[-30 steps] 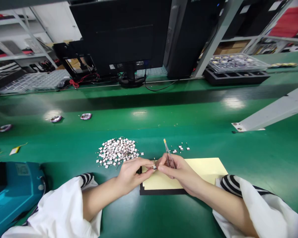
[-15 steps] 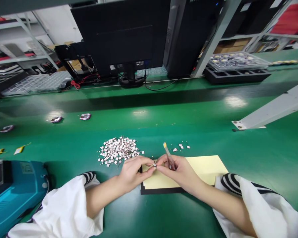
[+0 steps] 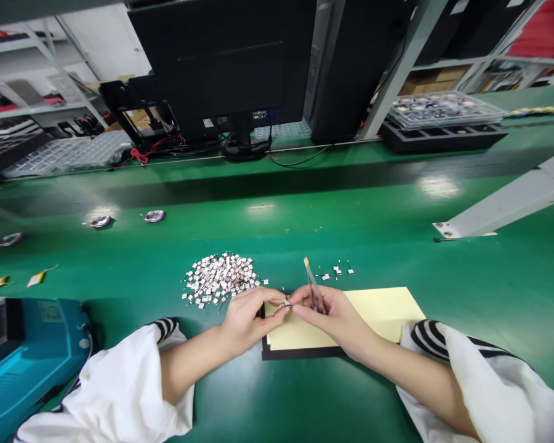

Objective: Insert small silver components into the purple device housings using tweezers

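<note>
My left hand [image 3: 245, 319] is closed, thumb and forefinger pinching a small white square component [image 3: 287, 303] with thin dark leads. My right hand [image 3: 335, 315] meets it from the other side, its fingertips close to the component; whether they touch it I cannot tell. Tucked in the right hand's grip are metal tweezers [image 3: 311, 278], their yellow-marked end pointing up and away. Both hands are over a pale yellow pad [image 3: 383, 311] with a black edge. Beyond the left hand is a pile of similar components [image 3: 219, 277], and several loose ones [image 3: 337, 270] lie past the right hand.
At the left stands a teal machine [image 3: 32, 363]. Behind it lie two yellow-tabbed pieces [image 3: 36, 279] and several small oval devices [image 3: 154, 216]. A white slanted post [image 3: 512, 200] meets the bench at right. A monitor [image 3: 226, 67] and stacked trays [image 3: 443, 126] stand at the back.
The tweezers' raised end has shifted slightly, and the component is tilted a little differently between the fingers. Both hands otherwise stay in place; the camera view has moved slightly.
</note>
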The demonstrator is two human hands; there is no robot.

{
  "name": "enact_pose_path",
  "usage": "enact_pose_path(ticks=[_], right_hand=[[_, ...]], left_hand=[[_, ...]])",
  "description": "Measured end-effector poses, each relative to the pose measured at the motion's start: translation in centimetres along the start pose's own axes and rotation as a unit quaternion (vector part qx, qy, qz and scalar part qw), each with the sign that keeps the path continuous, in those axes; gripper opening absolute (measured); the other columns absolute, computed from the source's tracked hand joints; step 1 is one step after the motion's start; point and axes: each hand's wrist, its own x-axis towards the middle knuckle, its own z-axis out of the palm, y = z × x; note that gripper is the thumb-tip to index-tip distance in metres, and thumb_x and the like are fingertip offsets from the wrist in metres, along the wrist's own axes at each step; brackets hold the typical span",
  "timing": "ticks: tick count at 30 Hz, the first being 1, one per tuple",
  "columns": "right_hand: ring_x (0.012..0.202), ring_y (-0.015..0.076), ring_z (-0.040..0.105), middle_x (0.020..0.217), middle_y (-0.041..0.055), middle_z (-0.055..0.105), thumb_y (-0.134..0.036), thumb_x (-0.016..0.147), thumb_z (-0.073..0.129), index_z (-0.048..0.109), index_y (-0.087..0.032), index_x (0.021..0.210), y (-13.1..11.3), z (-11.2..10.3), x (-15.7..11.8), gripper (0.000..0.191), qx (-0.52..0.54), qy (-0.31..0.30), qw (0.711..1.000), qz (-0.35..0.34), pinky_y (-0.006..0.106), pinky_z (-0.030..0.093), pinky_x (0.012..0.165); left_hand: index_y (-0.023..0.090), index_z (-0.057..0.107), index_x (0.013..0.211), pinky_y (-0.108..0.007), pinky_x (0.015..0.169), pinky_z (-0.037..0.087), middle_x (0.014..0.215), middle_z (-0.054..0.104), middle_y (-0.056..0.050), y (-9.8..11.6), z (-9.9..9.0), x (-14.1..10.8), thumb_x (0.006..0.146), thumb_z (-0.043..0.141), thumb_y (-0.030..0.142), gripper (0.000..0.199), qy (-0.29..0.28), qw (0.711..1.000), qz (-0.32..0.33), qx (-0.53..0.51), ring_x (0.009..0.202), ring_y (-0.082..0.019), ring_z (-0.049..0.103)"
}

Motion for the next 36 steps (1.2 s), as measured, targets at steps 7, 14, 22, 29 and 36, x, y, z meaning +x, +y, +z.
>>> enact_pose_path(ticks=[7, 14, 22, 29, 36], right_hand=[[0.055, 0.0094, 0.041, 0.061, -0.0021, 0.05, -0.033, 0.072, 0.06, 0.057, -0.016, 0.071, -0.2, 0.0, 0.1, 0.017, 0.065, -0.011, 0.998, 0.011, 0.023, 0.03, 0.053], [0.057, 0.01, 0.041, 0.061, -0.002, 0.05, -0.033, 0.066, 0.065, 0.054, -0.015, 0.066, -0.6, 0.2, 0.2, 0.021, 0.095, -0.001, 0.995, 0.03, 0.024, 0.029, 0.055], [0.059, 0.0106, 0.046, 0.066, -0.0005, 0.052, -0.034, 0.067, 0.062, 0.053, -0.015, 0.075, -0.6, 0.3, 0.2, 0.022, 0.069, 0.011, 0.998, 0.012, 0.023, 0.035, 0.055], [0.047, 0.0104, 0.039, 0.062, 0.0006, 0.054, -0.031, 0.072, 0.053, 0.055, -0.016, 0.07, -0.9, -2.2, 1.4, 0.015, -0.279, 0.123, 0.951, -0.057, 0.023, 0.031, 0.046], [0.045, 0.0135, 0.043, 0.053, -0.0007, 0.051, -0.023, 0.069, 0.056, 0.052, -0.019, 0.055, -1.2, -5.5, 2.6, 0.014, -0.413, 0.131, 0.898, -0.07, 0.023, 0.024, 0.045]], left_hand=[[0.013, 0.053, 0.079, -0.018, 0.055, 0.049, 0.065, 0.064, -0.003, -0.1, 0.0, -0.2, 0.071, 0.06, 0.012, 0.011, -0.013, 0.999, 0.011, -0.027, 0.058, -0.011, 0.06], [0.014, 0.055, 0.081, -0.019, 0.057, 0.05, 0.067, 0.065, -0.005, 0.0, -0.1, 0.1, 0.073, 0.058, 0.01, 0.01, -0.025, 0.998, 0.026, -0.052, 0.061, -0.012, 0.061], [0.014, 0.053, 0.089, -0.018, 0.061, 0.051, 0.074, 0.065, -0.004, -0.3, 0.3, -0.7, 0.075, 0.056, 0.011, 0.015, -0.038, 0.998, 0.041, -0.032, 0.067, -0.01, 0.062], [0.013, 0.057, 0.095, -0.035, 0.088, 0.045, 0.102, 0.061, -0.009, -1.8, -1.7, 1.6, 0.079, 0.045, 0.008, 0.021, -0.105, 0.971, 0.045, 0.211, 0.1, -0.021, 0.054], [0.011, 0.066, 0.082, -0.042, 0.087, 0.043, 0.095, 0.061, -0.011, -5.0, -3.0, 3.1, 0.077, 0.049, 0.015, 0.018, -0.198, 0.903, -0.083, 0.374, 0.099, -0.028, 0.052]])
